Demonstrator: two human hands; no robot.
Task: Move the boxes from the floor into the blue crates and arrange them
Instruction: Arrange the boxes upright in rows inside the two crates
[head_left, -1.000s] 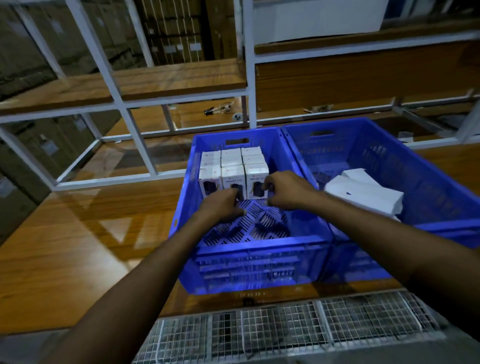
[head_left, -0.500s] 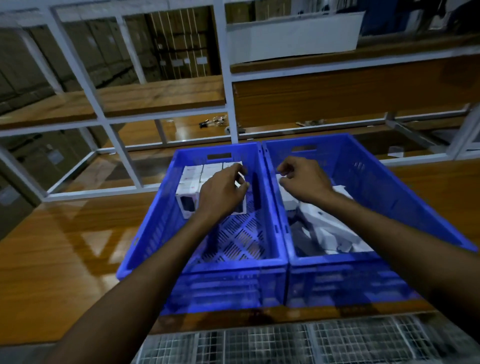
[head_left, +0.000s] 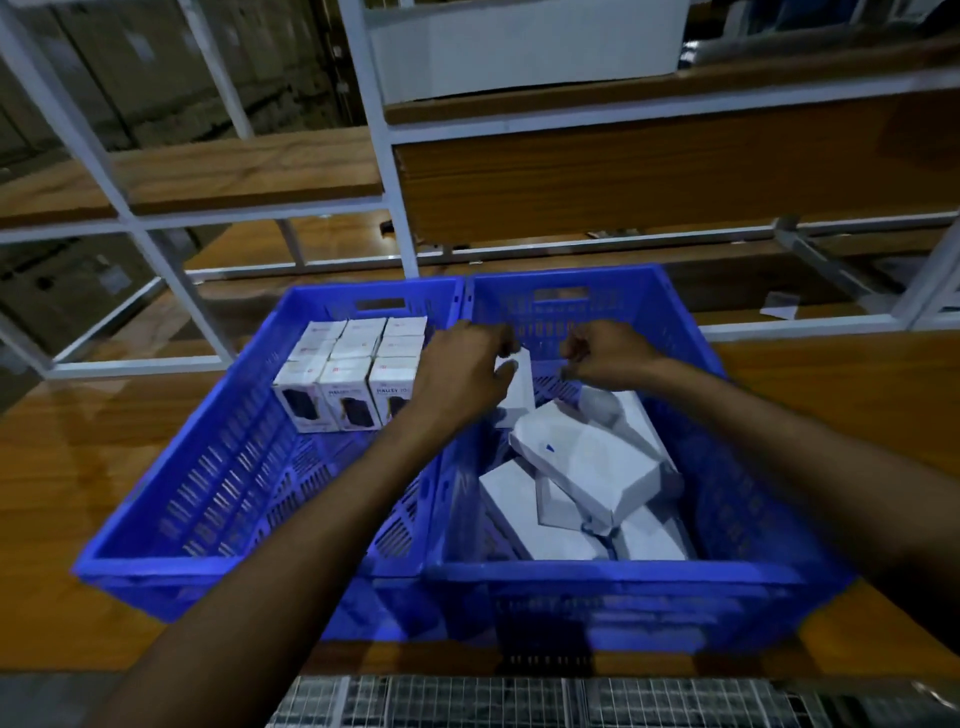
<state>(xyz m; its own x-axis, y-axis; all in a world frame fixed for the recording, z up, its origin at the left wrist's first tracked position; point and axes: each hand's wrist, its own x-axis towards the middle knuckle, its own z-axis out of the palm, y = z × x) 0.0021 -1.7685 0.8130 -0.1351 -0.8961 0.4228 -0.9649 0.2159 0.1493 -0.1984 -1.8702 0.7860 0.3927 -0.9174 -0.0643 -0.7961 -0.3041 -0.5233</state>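
Observation:
Two blue crates stand side by side on a wooden surface. The left crate (head_left: 208, 467) holds several small white boxes (head_left: 353, 374) packed in neat rows at its far end; its near half is bare. In the right crate (head_left: 623, 571) lies a loose jumble of larger white boxes (head_left: 587, 462). My left hand (head_left: 462, 374) reaches across the shared wall and grips an upright white box (head_left: 519, 395) at the right crate's far left. My right hand (head_left: 608, 353) hovers just right of that box, fingers curled, with nothing visible in it.
The crates rest on a wooden tabletop (head_left: 78, 467). A white metal rack (head_left: 384, 156) with wooden shelves rises right behind them, and a white bin (head_left: 519, 47) sits on an upper shelf. Wire mesh (head_left: 467, 701) lies below the table's near edge.
Both hands left the rows of small boxes in the left crate and moved right. My left hand has crossed the divider and taken hold of a white box in the right crate.

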